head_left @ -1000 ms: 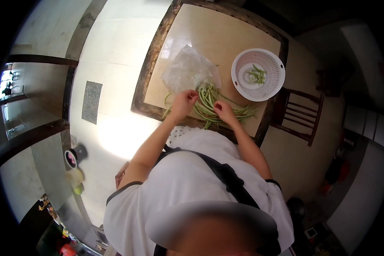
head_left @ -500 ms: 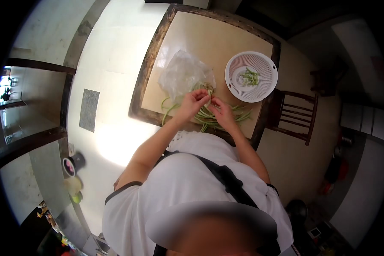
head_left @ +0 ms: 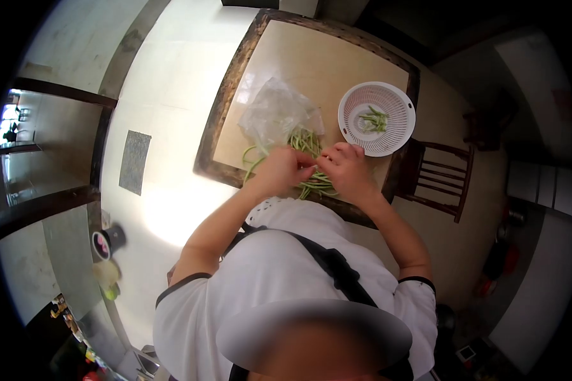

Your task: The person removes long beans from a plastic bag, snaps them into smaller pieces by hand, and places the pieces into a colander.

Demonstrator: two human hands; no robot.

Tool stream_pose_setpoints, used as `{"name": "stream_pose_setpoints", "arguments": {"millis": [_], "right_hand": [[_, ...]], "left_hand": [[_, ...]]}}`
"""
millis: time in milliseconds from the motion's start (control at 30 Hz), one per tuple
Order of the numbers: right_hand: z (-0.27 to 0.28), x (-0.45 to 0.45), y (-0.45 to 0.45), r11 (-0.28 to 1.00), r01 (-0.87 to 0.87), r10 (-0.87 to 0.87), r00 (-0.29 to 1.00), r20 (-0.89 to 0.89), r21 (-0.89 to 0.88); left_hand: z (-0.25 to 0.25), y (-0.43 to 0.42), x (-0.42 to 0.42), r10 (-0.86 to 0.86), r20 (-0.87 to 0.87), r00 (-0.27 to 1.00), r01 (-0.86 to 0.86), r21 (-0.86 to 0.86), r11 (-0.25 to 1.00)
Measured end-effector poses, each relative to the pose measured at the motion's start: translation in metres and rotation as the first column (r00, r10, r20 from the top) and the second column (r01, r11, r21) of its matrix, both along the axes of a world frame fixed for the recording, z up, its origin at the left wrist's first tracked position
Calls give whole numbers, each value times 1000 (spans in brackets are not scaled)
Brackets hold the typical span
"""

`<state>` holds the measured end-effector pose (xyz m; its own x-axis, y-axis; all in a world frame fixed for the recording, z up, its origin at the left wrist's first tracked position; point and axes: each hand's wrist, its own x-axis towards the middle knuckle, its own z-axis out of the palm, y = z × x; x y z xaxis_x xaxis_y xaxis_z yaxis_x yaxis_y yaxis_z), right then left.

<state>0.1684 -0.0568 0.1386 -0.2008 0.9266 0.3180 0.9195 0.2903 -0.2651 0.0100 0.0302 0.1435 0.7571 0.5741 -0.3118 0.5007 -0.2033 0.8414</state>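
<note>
Long green beans (head_left: 306, 141) lie in a loose heap near the table's front edge, partly hidden behind my hands. Over the heap, my left hand (head_left: 281, 171) is closed in a pinch. My right hand (head_left: 348, 171) has its fingers curled, and its fingertips meet those of the left. A bean seems to be held between them, though mostly covered by the fingers. Short cut bean pieces (head_left: 375, 119) sit inside a white plastic colander (head_left: 395, 147), just beyond my right hand. A crumpled clear plastic bag (head_left: 274, 113) lies behind my left hand.
The beans, bag and colander are on a square table with a dark wooden rim (head_left: 217, 124). A wooden chair (head_left: 443, 174) stands to the right. On the floor at left are a grey mat (head_left: 135, 162) and a small bin (head_left: 110, 241).
Both hands have shifted toward me. My right hand has turned and risen nearer the colander, its fingers now curled over. More of the bean heap shows behind the hands.
</note>
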Motion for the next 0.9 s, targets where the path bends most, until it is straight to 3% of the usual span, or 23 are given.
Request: {"name": "stream_pose_setpoints", "arguments": {"millis": [67, 100, 167, 200, 267, 300, 367, 400, 467, 567, 700, 767, 800, 867, 900], "right_hand": [[-5, -3, 1, 997, -59, 56, 996, -72, -45], [-8, -5, 3, 997, -65, 61, 995, -73, -47], [-15, -14, 7, 996, 81, -90, 960, -266, -44], [-19, -19, 11, 996, 72, -82, 961, -266, -45], [-26, -31, 20, 977, 214, -188, 908, -373, 27], [-29, -36, 24, 978, 208, -184, 909, -374, 25], [-36, -46, 34, 958, 279, -238, 902, -360, 66], [-41, -49, 39, 959, 276, -237, 902, -360, 63], [-49, -54, 49, 950, 301, -260, 906, -336, 78], [-46, -57, 60, 960, 279, -245, 877, -413, 23], [-44, -56, 59, 977, 208, -201, 873, -445, -33], [-44, -53, 55, 971, 216, -238, 832, -501, -102], [-43, -53, 53, 971, 215, -239, 832, -500, -105], [-41, -51, 51, 969, 227, -248, 847, -471, -101], [-39, -49, 49, 968, 230, -250, 848, -468, -100]], "left_hand": [[-21, -5, -4, -64, 92, 994, 47, 175, 983], [-25, -6, -6, -59, 92, 994, 42, 173, 984], [-31, -10, -11, 294, 92, 951, -269, -217, 938], [-39, -10, -13, 302, 92, 949, -277, -218, 936], [-53, -7, -16, 477, 263, 838, -318, -475, 821], [-54, -5, -17, 483, 261, 836, -323, -476, 818], [-56, -3, -17, 672, 179, 719, -424, -653, 627], [-57, -2, -18, 674, 176, 717, -426, -655, 624], [-58, 0, -19, 818, 98, 566, -319, -889, 328], [-82, 5, -23, 882, 87, 464, -284, -928, 241], [-73, 16, -30, 836, 181, 517, -217, -918, 333], [-78, 19, -31, 743, 227, 630, -266, -835, 481], [-78, 20, -30, 744, 225, 629, -266, -837, 478], [-74, 22, -23, 851, 88, 518, -280, -923, 266], [-74, 27, -23, 850, 90, 520, -276, -924, 266]]}}
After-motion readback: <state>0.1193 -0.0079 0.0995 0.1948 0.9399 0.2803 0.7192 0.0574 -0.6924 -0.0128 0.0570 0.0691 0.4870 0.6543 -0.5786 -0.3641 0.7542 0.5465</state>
